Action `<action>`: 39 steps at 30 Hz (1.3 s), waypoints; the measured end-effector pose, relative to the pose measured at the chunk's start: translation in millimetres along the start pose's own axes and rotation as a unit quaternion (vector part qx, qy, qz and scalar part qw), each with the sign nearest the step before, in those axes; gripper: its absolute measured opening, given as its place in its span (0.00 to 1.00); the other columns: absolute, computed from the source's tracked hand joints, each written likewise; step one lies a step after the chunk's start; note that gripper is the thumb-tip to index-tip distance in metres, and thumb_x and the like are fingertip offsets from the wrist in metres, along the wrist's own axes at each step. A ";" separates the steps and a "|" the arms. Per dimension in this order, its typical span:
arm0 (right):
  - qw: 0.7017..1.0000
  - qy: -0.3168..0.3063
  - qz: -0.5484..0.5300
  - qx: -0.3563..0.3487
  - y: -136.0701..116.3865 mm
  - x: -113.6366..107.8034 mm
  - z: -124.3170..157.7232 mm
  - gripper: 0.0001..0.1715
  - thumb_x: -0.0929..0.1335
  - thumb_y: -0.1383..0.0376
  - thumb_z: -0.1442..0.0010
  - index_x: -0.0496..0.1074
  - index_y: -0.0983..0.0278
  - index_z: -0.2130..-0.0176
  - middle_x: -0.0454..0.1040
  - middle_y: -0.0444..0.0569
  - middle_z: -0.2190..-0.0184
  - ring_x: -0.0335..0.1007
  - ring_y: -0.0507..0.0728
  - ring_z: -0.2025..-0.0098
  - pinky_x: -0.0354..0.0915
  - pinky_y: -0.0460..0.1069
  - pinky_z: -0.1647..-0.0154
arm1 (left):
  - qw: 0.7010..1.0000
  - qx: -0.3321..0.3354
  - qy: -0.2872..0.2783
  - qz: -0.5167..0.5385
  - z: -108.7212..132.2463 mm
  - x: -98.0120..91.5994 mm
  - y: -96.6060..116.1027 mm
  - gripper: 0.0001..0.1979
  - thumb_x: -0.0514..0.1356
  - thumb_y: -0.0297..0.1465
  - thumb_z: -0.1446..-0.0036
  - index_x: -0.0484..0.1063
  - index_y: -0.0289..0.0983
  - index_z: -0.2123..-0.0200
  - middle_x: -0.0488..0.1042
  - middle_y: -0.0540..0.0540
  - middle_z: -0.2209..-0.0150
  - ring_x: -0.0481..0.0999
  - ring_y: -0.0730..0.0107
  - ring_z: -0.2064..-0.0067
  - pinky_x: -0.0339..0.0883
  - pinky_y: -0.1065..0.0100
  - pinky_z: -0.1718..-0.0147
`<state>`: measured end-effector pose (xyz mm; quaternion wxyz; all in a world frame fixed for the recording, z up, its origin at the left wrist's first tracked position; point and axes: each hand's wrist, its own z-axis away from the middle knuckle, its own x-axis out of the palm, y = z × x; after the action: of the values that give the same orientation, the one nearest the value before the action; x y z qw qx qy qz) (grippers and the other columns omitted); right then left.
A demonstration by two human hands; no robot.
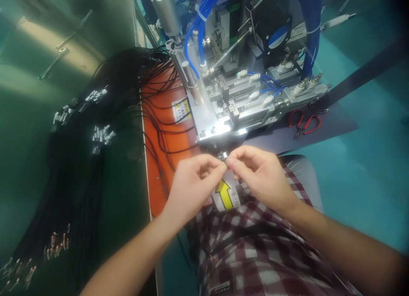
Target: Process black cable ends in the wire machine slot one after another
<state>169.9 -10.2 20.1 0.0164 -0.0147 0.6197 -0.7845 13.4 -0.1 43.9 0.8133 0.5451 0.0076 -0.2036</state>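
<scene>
My left hand [197, 179] is closed in a pinch, its thumb and forefinger tips meeting near the front of the machine. Its fingertips almost touch those of my right hand [255, 170], which is pinched shut as well. Whatever the two hands hold is too small and too covered by the fingers to make out. Just beyond the fingertips is a small shiny metal piece [224, 155], under the front edge of the machine's metal plate [209, 127]. Below the hands a white label with a yellow arrow [226, 194] faces up.
Black cables [159, 134] run over the orange base plate [153, 193] from a large bundle at left, with several silver connector ends [101, 138]. Blue air hoses [207, 8] and pneumatic cylinders [255, 113] rise ahead. Red-handled cutters [298, 127] lie at right on a grey mat [338, 125].
</scene>
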 end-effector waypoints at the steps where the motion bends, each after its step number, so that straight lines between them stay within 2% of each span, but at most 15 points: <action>1: 1.000 0.002 -0.003 0.007 -0.3 -1.1 -1.1 0.07 0.70 0.64 0.43 0.71 0.64 0.71 0.68 0.41 0.80 0.64 0.50 0.78 0.62 0.45 0.77 | 1.000 0.017 0.003 -0.015 -0.7 0.1 -1.4 0.09 0.63 0.36 0.43 0.75 0.36 0.69 0.71 0.52 0.77 0.69 0.77 0.77 0.64 0.76 0.79; 5: 0.999 0.014 -0.011 0.038 1.2 -6.3 -7.3 0.11 0.70 0.60 0.43 0.70 0.65 0.72 0.66 0.40 0.82 0.61 0.49 0.80 0.58 0.44 0.79 | 0.984 0.131 0.040 -0.110 -4.9 1.4 -11.5 0.07 0.60 0.33 0.41 0.76 0.37 0.66 0.77 0.49 0.69 0.75 0.72 0.69 0.68 0.73 0.69; 8: 0.998 -0.009 -0.016 0.057 5.6 -11.2 -10.2 0.13 0.70 0.58 0.42 0.71 0.65 0.70 0.65 0.39 0.83 0.58 0.48 0.82 0.55 0.44 0.81 | 0.965 0.196 0.063 -0.163 -8.7 2.2 -17.8 0.06 0.59 0.30 0.40 0.76 0.36 0.67 0.78 0.49 0.67 0.75 0.72 0.67 0.68 0.72 0.67; 12: 0.999 -0.023 0.002 0.043 12.8 -17.0 -11.1 0.16 0.65 0.56 0.37 0.73 0.65 0.67 0.67 0.41 0.80 0.57 0.48 0.82 0.53 0.45 0.82 | 0.967 0.190 0.063 -0.155 -10.9 1.5 -19.6 0.06 0.59 0.29 0.40 0.76 0.36 0.67 0.78 0.50 0.68 0.76 0.73 0.68 0.68 0.74 0.68; 16: 0.996 -0.005 0.082 -0.018 18.5 -17.1 -12.3 0.17 0.62 0.56 0.35 0.70 0.64 0.68 0.63 0.41 0.79 0.56 0.49 0.79 0.54 0.46 0.79 | 0.969 0.189 0.062 -0.149 -10.3 0.6 -19.0 0.06 0.59 0.29 0.40 0.76 0.36 0.67 0.78 0.52 0.68 0.76 0.75 0.68 0.67 0.75 0.68; 21: 0.979 -0.042 0.169 -0.108 20.7 -15.1 -17.4 0.17 0.60 0.60 0.32 0.64 0.63 0.71 0.62 0.40 0.77 0.58 0.50 0.73 0.56 0.46 0.71 | 0.965 0.201 0.054 -0.160 -10.3 -1.2 -20.4 0.05 0.59 0.28 0.39 0.75 0.37 0.66 0.78 0.52 0.68 0.75 0.77 0.68 0.67 0.76 0.68; 25: 0.974 -0.067 0.165 -0.139 21.7 -15.3 -20.1 0.13 0.62 0.64 0.33 0.63 0.63 0.71 0.63 0.40 0.76 0.59 0.50 0.72 0.57 0.46 0.69 | 0.960 0.213 0.054 -0.175 -10.1 -2.5 -20.8 0.05 0.59 0.28 0.39 0.75 0.37 0.66 0.77 0.53 0.69 0.74 0.78 0.69 0.66 0.76 0.69; 28: 0.974 -0.060 0.143 -0.163 23.7 -14.5 -20.8 0.12 0.62 0.67 0.33 0.63 0.63 0.71 0.63 0.40 0.75 0.59 0.50 0.72 0.58 0.46 0.69 | 0.952 0.234 0.056 -0.188 -10.7 -1.5 -21.9 0.05 0.59 0.27 0.39 0.74 0.37 0.66 0.76 0.53 0.69 0.73 0.78 0.69 0.66 0.76 0.69; 34: 0.984 -0.028 0.101 -0.142 30.9 -12.1 -27.7 0.13 0.62 0.67 0.34 0.62 0.62 0.72 0.62 0.41 0.75 0.59 0.50 0.72 0.59 0.45 0.69 | 0.902 0.339 0.094 -0.251 -19.9 -0.2 -30.1 0.07 0.56 0.23 0.38 0.73 0.35 0.59 0.72 0.47 0.64 0.72 0.74 0.62 0.67 0.73 0.62; 39: 0.990 -0.027 0.084 -0.109 35.5 -9.6 -34.6 0.14 0.63 0.67 0.35 0.62 0.62 0.73 0.62 0.41 0.76 0.58 0.51 0.72 0.59 0.46 0.69 | 0.876 0.358 0.086 -0.311 -25.8 -4.5 -34.1 0.09 0.55 0.21 0.39 0.74 0.34 0.59 0.71 0.46 0.66 0.72 0.71 0.65 0.67 0.71 0.67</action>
<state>178.3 15.7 -22.5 0.0976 0.0147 0.6997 -0.7076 3.0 13.3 4.4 0.4533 0.7842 0.1732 -0.3866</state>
